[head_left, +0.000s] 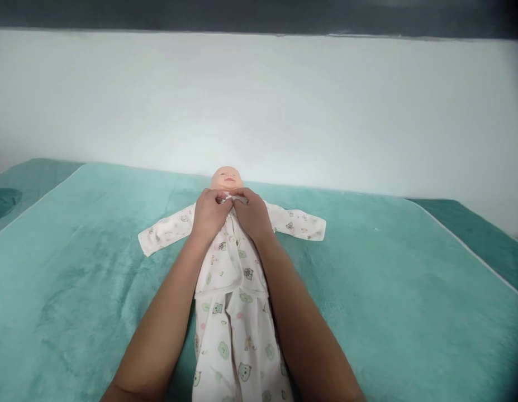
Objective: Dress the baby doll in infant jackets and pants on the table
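Note:
A baby doll [226, 177] lies on its back, head toward the wall, dressed in a white patterned baby jacket [229, 262] and matching pants [246, 352]. Both long sleeves stretch out to the sides. At the jacket's neckline, my left hand [212, 214] pinches the fabric just under the doll's chin. Close beside it, my right hand [251, 213] grips the other side of the same neckline, thumbs nearly touching. Whether a fastener sits between the fingers is hidden. Below the hands the front edges overlap down to the hem.
A teal plush blanket [388, 279] covers the surface under the doll. Behind it rises a white wall [259, 100] with a dark band along the top. Darker green fabric [460, 229] shows at the right edge, and more green cloth lies at the far left.

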Action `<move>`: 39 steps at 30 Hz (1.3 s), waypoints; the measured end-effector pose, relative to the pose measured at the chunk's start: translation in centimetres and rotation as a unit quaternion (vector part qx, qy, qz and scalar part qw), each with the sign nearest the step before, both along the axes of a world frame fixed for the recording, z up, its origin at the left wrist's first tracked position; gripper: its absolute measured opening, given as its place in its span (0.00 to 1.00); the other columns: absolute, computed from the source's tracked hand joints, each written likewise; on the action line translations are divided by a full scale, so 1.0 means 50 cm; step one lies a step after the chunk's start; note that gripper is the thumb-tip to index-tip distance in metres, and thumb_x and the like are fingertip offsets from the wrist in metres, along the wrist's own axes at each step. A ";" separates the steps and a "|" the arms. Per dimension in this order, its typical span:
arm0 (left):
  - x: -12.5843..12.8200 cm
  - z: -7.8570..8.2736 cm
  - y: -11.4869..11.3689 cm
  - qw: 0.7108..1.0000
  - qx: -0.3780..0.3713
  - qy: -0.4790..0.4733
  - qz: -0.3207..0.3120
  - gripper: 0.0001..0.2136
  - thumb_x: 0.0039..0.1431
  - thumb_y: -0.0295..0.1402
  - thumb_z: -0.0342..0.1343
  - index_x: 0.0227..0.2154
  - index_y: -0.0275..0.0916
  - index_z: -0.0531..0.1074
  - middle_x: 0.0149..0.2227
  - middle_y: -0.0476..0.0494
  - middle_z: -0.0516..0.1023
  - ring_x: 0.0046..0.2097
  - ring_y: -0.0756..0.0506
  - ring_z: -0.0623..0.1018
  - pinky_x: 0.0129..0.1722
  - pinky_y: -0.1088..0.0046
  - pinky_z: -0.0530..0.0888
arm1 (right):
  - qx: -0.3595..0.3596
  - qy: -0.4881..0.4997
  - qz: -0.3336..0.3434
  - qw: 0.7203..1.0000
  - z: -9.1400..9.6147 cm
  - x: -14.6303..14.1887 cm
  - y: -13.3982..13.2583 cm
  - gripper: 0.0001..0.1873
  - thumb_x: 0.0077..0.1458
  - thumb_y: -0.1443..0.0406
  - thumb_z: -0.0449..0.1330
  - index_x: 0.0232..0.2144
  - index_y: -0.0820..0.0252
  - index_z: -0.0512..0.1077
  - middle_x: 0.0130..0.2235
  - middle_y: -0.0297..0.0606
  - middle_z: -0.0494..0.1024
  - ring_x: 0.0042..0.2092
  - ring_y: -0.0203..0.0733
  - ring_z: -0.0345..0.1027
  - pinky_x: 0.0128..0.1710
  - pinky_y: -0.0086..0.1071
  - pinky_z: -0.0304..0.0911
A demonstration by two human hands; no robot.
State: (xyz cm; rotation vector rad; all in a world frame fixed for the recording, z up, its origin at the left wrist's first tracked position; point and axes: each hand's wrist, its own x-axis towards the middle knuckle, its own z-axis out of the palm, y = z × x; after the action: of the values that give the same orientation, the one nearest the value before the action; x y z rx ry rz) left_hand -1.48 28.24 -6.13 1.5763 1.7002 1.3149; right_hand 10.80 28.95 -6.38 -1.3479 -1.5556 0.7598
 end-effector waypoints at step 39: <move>-0.020 -0.010 0.006 0.992 -0.027 -0.123 -0.025 0.08 0.58 0.36 0.57 0.32 0.37 0.77 0.30 0.47 0.76 0.32 0.48 0.73 0.34 0.72 0.67 | 0.048 0.061 -0.010 0.997 -0.003 0.000 -0.006 0.12 0.48 0.69 0.50 0.25 0.56 0.74 0.38 0.35 0.80 0.41 0.42 0.71 0.47 0.36 0.63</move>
State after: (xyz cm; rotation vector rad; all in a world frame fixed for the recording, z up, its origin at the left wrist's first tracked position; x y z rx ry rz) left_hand -2.46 28.51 -6.63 1.3556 1.5214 1.3642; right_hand 10.82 28.66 -6.53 -1.2233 -1.4618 0.7325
